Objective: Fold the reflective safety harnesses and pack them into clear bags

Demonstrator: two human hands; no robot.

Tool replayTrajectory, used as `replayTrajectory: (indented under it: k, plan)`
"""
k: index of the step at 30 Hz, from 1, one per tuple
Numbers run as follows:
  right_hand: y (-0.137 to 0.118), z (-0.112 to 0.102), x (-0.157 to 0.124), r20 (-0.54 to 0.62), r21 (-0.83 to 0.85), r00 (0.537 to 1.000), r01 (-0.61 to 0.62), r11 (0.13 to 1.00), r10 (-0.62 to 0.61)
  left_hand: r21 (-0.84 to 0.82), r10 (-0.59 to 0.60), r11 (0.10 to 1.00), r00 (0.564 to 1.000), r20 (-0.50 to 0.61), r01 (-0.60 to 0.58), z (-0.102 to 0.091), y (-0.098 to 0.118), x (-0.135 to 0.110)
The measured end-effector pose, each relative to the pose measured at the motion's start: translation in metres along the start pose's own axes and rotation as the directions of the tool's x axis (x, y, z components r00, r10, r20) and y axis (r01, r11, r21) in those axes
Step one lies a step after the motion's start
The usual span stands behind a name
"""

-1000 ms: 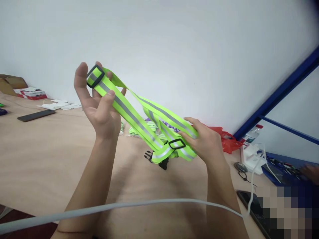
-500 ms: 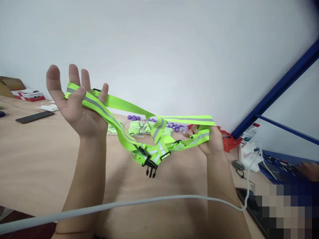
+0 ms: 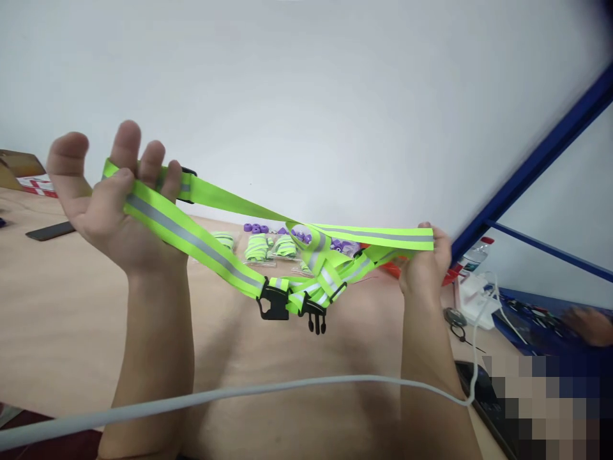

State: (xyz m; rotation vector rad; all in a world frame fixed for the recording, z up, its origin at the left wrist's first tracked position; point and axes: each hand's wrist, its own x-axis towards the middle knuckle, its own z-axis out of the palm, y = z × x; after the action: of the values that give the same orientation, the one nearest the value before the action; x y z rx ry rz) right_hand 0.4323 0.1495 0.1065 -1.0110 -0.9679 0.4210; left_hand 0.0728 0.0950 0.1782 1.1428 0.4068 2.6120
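A neon-green reflective harness (image 3: 191, 239) with grey stripes is stretched in the air between my two hands. My left hand (image 3: 115, 211) has a strap running between its thumb and fingers, the fingers pointing up and partly spread. A black slider shows just beside its little finger. At the other end my right hand (image 3: 426, 259) is closed around the straps, with its fingers partly hidden. The straps cross and bunch in the middle. Below them hang an undone black buckle socket (image 3: 274, 303) and its pronged half (image 3: 315, 312).
Bagged green straps (image 3: 258, 248) and purple spools (image 3: 256, 228) lie by the wall. A white cable (image 3: 287, 384) crosses in front. To the right are a bottle (image 3: 476, 254), a phone (image 3: 486, 396) and another person's blurred hand (image 3: 587, 324). A dark flat object (image 3: 50, 230) lies left.
My hands have moved apart, left hand leftward and right hand rightward, pulling the harness wider. The left strap is straighter, and the buckle socket has swung into clear view.
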Motion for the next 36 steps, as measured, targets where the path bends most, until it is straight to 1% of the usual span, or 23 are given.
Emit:
replayTrajectory:
  k: [2,4,5,6,7,8,9,10,11,12,15,16,17,18,19,21,22,23,26,27,30,32,36]
  plan:
    - [-0.001,-0.001,0.001,0.182,0.120,0.964,-0.215,0.969,0.192,0.031,-0.062,0.998,0.995,0.077,0.059,0.001,0.006,-0.003]
    - [-0.006,-0.002,-0.001,0.350,0.129,0.905,-0.302,0.945,0.242,0.129,-0.188,0.978,0.967,0.170,0.167,-0.002,0.011,-0.005]
    - [-0.010,-0.003,-0.003,0.420,0.123,0.878,-0.308,0.943,0.232,0.219,-0.286,0.947,0.929,0.234,0.236,-0.004,0.014,-0.005]
    - [-0.014,-0.004,-0.005,0.472,0.122,0.855,-0.307,0.944,0.216,0.343,-0.414,0.889,0.854,0.314,0.304,-0.007,0.016,-0.006]
    - [-0.017,-0.005,-0.006,0.505,0.130,0.840,-0.303,0.944,0.200,0.487,-0.552,0.803,0.736,0.392,0.343,-0.009,0.017,-0.006]
    - [-0.021,-0.006,-0.006,0.521,0.145,0.833,-0.300,0.943,0.185,0.635,-0.681,0.698,0.581,0.445,0.331,-0.011,0.018,-0.006]
    - [-0.023,-0.007,-0.006,0.524,0.168,0.834,-0.298,0.940,0.171,0.760,-0.780,0.593,0.423,0.462,0.264,-0.012,0.017,-0.007]
    - [-0.025,-0.008,-0.006,0.522,0.193,0.838,-0.297,0.935,0.158,0.847,-0.841,0.507,0.304,0.447,0.159,-0.012,0.016,-0.007]
    - [-0.025,-0.008,-0.005,0.518,0.219,0.843,-0.292,0.931,0.143,0.898,-0.876,0.438,0.246,0.416,0.044,-0.013,0.013,-0.008]
    - [-0.025,-0.009,-0.003,0.515,0.241,0.848,-0.283,0.928,0.125,0.923,-0.893,0.379,0.238,0.382,-0.063,-0.013,0.009,-0.008]
    - [-0.024,-0.011,0.000,0.495,0.288,0.867,-0.222,0.931,0.054,0.937,-0.883,0.230,0.348,0.314,-0.262,-0.013,-0.005,-0.011]
    - [-0.023,-0.012,0.000,0.483,0.303,0.875,-0.206,0.930,0.036,0.930,-0.873,0.217,0.366,0.321,-0.297,-0.012,-0.009,-0.014]
    - [-0.024,-0.012,-0.001,0.468,0.324,0.883,-0.201,0.924,0.028,0.916,-0.865,0.239,0.359,0.351,-0.322,-0.010,-0.012,-0.018]
    - [-0.024,-0.011,-0.003,0.454,0.351,0.890,-0.210,0.912,0.031,0.895,-0.855,0.294,0.325,0.403,-0.335,-0.006,-0.014,-0.023]
    - [-0.026,-0.010,-0.005,0.438,0.383,0.898,-0.231,0.895,0.045,0.865,-0.843,0.370,0.270,0.466,-0.338,-0.001,-0.014,-0.031]
    - [-0.029,-0.005,-0.012,0.403,0.447,0.909,-0.296,0.844,0.105,0.788,-0.803,0.530,0.111,0.585,-0.314,0.013,-0.013,-0.049]
    - [-0.032,-0.001,-0.015,0.376,0.479,0.916,-0.323,0.816,0.141,0.757,-0.787,0.578,0.038,0.616,-0.306,0.020,-0.011,-0.059]
    - [-0.034,0.003,-0.019,0.339,0.510,0.924,-0.337,0.792,0.175,0.736,-0.777,0.598,-0.007,0.629,-0.317,0.028,-0.010,-0.068]
    - [-0.040,0.015,-0.028,0.200,0.612,0.950,-0.311,0.727,0.238,0.742,-0.826,0.512,-0.012,0.563,-0.434,0.045,-0.007,-0.091]
    - [-0.042,0.019,-0.031,0.162,0.645,0.954,-0.296,0.705,0.253,0.751,-0.846,0.488,-0.029,0.532,-0.445,0.047,-0.008,-0.096]
    - [-0.048,0.024,-0.034,0.125,0.708,0.949,-0.289,0.644,0.289,0.781,-0.854,0.519,-0.169,0.493,-0.348,0.049,-0.014,-0.108]
    - [-0.050,0.022,-0.035,0.149,0.714,0.942,-0.312,0.626,0.300,0.791,-0.838,0.545,-0.218,0.501,-0.278,0.048,-0.021,-0.115]
    - [-0.054,0.018,-0.034,0.206,0.729,0.923,-0.367,0.578,0.326,0.762,-0.780,0.625,-0.182,0.599,-0.170,0.051,-0.037,-0.127]
